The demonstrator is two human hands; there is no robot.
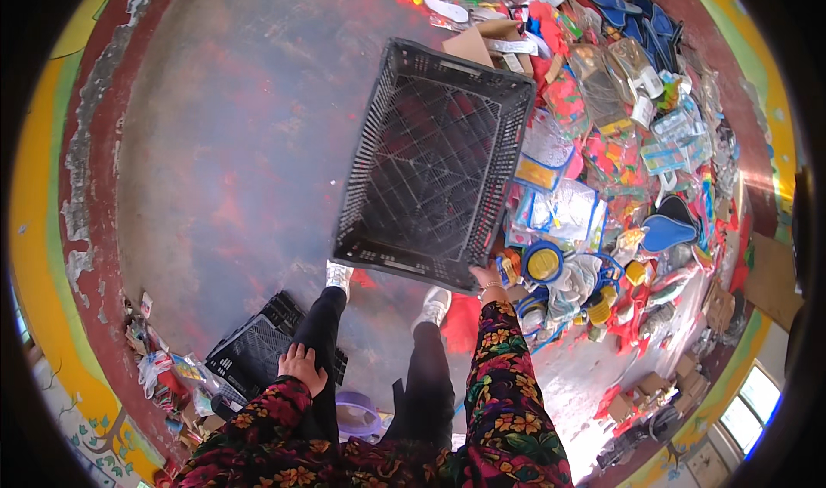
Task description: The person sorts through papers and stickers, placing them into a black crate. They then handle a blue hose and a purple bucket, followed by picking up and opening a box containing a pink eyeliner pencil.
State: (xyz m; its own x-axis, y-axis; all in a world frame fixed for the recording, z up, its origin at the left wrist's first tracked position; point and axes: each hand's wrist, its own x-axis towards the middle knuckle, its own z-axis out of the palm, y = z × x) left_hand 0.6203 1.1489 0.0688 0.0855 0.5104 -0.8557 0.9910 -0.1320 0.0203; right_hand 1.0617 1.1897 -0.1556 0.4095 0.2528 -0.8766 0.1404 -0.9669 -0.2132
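Your right hand point(488, 274) is curled over the near right corner of a large black crate point(434, 165), its fingers closed on the rim, though how tightly they press you cannot tell from here. The crate lies ahead of you, just beyond your feet, its open top toward you and its long sides slanting away a little to the right; whether it touches the floor point(224, 144) or is held above it cannot be told. Your left hand point(302, 367) is spread open with nothing in its grasp, in front of your left leg and near some smaller-looking black crates point(258, 343) lying at your left. Your left shoe point(338, 279) and right shoe point(433, 305) show at the crate's near edge, and a purple basin point(354, 413) sits between your legs, lower down. To the right of the crate spreads a jumbled heap of packaged goods point(615, 157), with a round blue-and-yellow item point(544, 262) near your right hand and an open cardboard box point(471, 47) by the crate's far end
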